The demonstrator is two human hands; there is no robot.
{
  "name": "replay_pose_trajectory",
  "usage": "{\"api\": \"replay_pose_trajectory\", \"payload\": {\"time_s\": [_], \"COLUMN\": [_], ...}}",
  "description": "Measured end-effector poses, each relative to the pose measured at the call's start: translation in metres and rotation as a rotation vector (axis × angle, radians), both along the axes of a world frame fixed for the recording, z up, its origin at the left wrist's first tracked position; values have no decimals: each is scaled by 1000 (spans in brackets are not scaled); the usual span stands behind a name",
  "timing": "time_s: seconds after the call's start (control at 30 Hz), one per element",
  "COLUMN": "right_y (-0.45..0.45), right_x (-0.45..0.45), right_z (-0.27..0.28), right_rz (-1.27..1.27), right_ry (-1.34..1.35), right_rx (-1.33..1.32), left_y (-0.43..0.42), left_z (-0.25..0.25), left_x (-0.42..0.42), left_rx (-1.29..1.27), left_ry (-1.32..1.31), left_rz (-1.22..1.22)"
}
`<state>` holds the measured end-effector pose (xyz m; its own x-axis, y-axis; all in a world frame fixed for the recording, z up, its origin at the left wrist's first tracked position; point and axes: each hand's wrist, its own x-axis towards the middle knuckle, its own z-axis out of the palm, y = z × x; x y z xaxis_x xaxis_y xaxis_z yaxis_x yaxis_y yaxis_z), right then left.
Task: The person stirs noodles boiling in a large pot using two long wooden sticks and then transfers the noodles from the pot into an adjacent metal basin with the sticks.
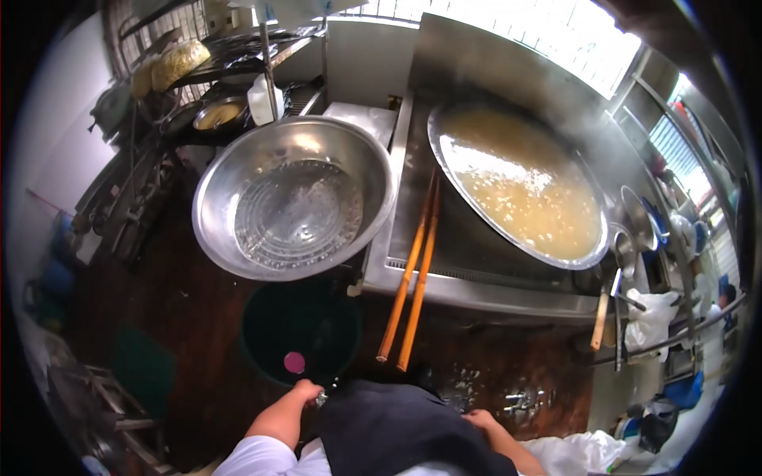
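Note:
My left hand point(305, 391) hangs low beside my dark apron point(381, 428), with its fingers curled. Something small and shiny shows at the fingertips, too small to name. Just in front of that hand stands a dark green tub point(298, 317) on the floor, with a round pink thing point(294, 362) in it. On the apron's other side is my right hand point(479, 419), close to the cloth; its fingers are partly hidden. A pair of long wooden sticks point(414, 278) rests across the stove's front edge, its near ends jutting out over the floor.
A wide steel basin point(214, 206) stands left of the stove point(492, 289). On the stove, a large pan point(520, 186) of steaming, bubbling yellowish liquid gives off vapour. Shelves point(294, 51) with pots are at back left. Wooden-handled tools point(600, 321) hang at right. The floor point(548, 357) looks wet.

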<state>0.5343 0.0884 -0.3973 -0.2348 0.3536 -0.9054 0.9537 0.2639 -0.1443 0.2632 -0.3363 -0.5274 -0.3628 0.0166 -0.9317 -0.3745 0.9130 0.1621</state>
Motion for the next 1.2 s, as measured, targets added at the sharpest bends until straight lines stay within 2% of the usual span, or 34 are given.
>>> {"api": "replay_pose_trajectory", "payload": {"time_s": [0.03, 0.2, 0.27, 0.33, 0.4, 0.47, 0.53, 0.67, 0.73, 0.8, 0.9, 0.97, 1.0, 1.07, 1.2], "right_y": [-1, 8, 14, 22, 20, 16, 16, 5, 3, 6, 17, 29, 24, 30, 39], "right_x": [9, 63, 65, 63, 38, 7, -19, -49, -52, -41, -15, 11, 8, 20, 25], "right_z": [3, -24, -45, -77, -68, -57, -55, -33, -34, -48, -69, -110, -76, -83, -87], "right_rz": [-7, -507, -595, -527, -499, -455, -233, -172, -120, -128, -173, -293, -262, -342, -334], "right_ry": [1, -38, -6, 30, 98, 157, 248, 324, 314, 303, 222, 136, 80, 98, 0], "right_rx": [0, -97, -113, -148, -135, -121, -103, -52, -43, -48, -140, -167, -99, -162, -142], "left_y": [-10, -31, -24, -9, 9, 26, 46, 63, 58, 47, 19, 4, 0, -15, -23], "left_z": [1, 0, 3, 7, 1, -7, 5, 9, -11, -22, -47, -61, -51, -34, -19], "left_x": [9, 14, 2, -15, -34, -49, -57, -58, -54, -47, -39, -35, -34, -27, -24], "left_rx": [-9, -15, 2, 47, 89, 164, 232, 281, 276, 249, 259, 20, 21, 8, 18], "left_ry": [1, -16, 12, 64, 82, 106, 71, 94, 62, 56, -57, -13, -10, 56, 54], "left_rz": [32, 71, 40, 102, 70, 136, 131, 77, 82, 30, 109, 46, 64, 44, 161]}}
